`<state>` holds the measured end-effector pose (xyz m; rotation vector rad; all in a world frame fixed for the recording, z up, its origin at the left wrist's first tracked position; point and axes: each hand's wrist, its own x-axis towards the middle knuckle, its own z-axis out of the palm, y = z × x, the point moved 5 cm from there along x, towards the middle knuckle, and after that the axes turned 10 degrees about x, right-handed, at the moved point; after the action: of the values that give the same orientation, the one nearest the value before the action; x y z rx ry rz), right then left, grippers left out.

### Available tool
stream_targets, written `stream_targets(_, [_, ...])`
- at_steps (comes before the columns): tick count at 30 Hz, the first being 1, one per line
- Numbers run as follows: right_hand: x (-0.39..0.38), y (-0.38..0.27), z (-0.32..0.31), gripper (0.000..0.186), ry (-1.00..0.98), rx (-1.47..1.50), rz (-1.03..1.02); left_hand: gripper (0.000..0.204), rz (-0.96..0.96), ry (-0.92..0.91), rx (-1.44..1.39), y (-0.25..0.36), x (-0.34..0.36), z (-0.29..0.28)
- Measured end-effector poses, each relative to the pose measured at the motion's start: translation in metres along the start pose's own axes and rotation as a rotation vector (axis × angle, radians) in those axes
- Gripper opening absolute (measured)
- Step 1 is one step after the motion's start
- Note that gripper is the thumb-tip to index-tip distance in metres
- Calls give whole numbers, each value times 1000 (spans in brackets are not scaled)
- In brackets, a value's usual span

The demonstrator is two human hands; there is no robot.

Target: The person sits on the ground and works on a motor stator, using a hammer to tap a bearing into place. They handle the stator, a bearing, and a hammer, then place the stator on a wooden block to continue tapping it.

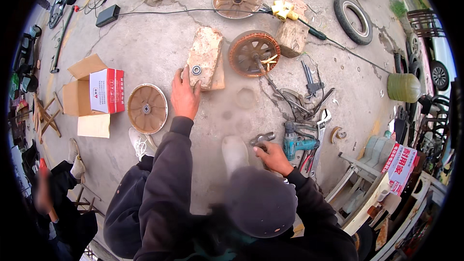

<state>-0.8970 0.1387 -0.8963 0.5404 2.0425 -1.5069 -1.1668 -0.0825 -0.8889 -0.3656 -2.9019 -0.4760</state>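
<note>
The left hand (186,95), unclenched, reaches the block's (207,48) near-left corner, beside a bearing (195,70). The right hand (274,157) grips a hammer (263,138).

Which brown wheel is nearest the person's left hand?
The brown wheel beside the open cardboard box; the orange-rimmed wheel and topmost brown wheel lie farther from the left hand.

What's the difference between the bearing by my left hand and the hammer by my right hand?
Shape: the bearing is a round ring, while the hammer shows an elongated, solid head.
Size: the bearing looks clearly smaller than the hammer's head.
Place: the bearing lies on the rough pale block at your left hand; the hammer is beside your right hand, off that block.
Both look like grey metal.
</note>
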Motion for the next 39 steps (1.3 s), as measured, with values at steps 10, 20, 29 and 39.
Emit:
stream_targets(10, [362, -283, -224, 68, 731, -490, -361, 36, 15, -151, -2, -18, 49, 56])
stream_targets(20, [504, -236, -287, 32, 771, -674, -35, 43, -77, -188, 51, -28, 51, 78])
stream_targets(29, [349, -390, -236, 22, 1157, -1062, -1046, 39, -65, -131, 17, -23, 47, 81])
stream_targets(39, [49, -333, -161, 31, 807, -707, -698, 32, -550, 185, -421, -94, -87, -54])
